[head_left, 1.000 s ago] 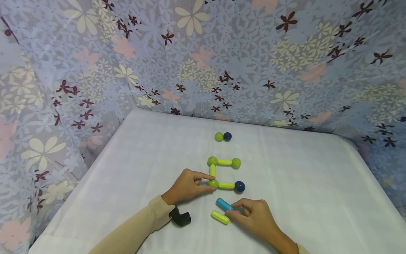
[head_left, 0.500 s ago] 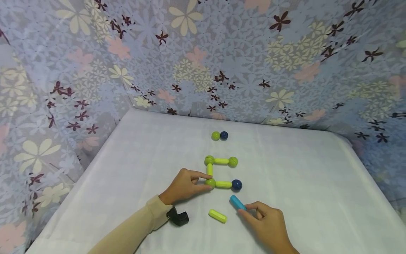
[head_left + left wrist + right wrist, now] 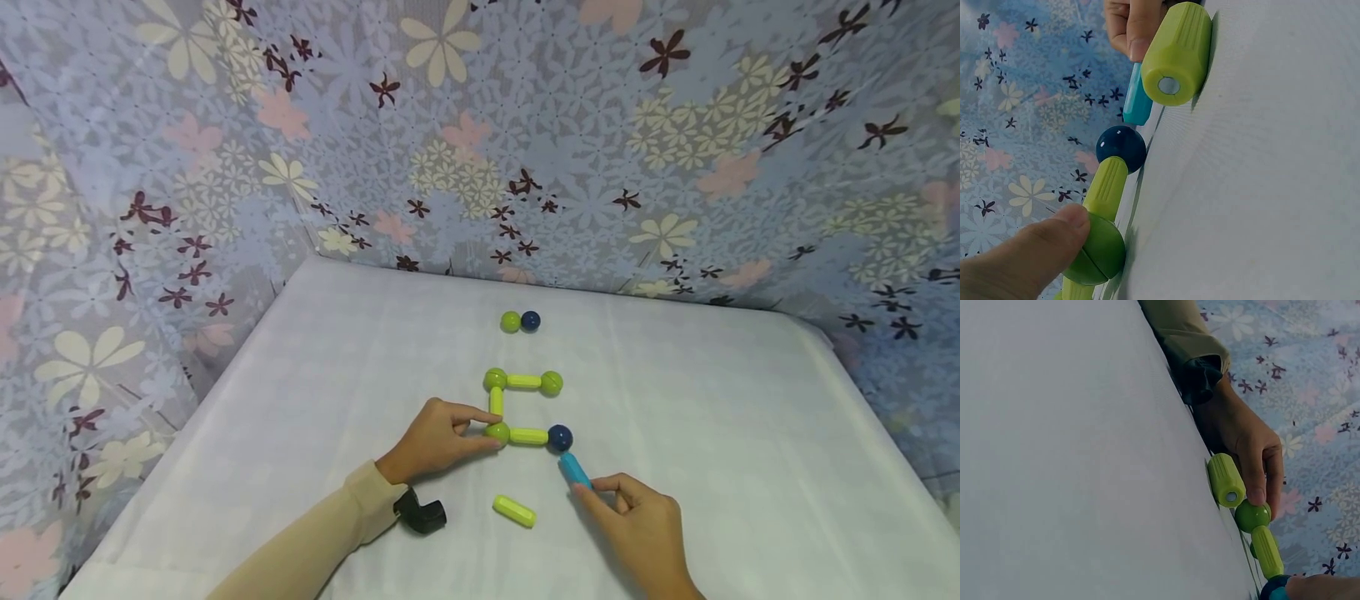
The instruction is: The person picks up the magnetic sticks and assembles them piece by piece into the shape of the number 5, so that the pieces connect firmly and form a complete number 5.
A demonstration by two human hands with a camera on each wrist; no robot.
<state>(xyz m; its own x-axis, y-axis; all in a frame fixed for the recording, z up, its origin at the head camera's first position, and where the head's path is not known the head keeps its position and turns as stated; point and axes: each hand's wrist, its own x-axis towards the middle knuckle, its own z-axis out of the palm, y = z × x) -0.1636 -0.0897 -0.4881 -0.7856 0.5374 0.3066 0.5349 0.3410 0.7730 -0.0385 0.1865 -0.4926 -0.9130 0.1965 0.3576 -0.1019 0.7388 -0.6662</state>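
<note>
White cloth [image 3: 712, 433] bears a joined three-rod frame [image 3: 497, 402] mid-picture, left hand [image 3: 433, 442] pinching its green ball [image 3: 498, 432], right hand [image 3: 643, 525] a seemingly unjoined blue rod [image 3: 574, 470], with a lime rod [image 3: 514, 511] loose lower-centre.

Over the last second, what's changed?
The right hand carried the blue rod rightward and slightly forward, up to the near navy ball; contact unclear. No new grips or releases. Unchanged: left hand pinching the near green ball, loose lime rod lying nearby.

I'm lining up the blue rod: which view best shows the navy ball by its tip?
Left wrist: the navy ball is largest there, mostly uncovered. Head shows it clearly too, but smaller; right wrist shows only part, at the bottom edge.
</note>
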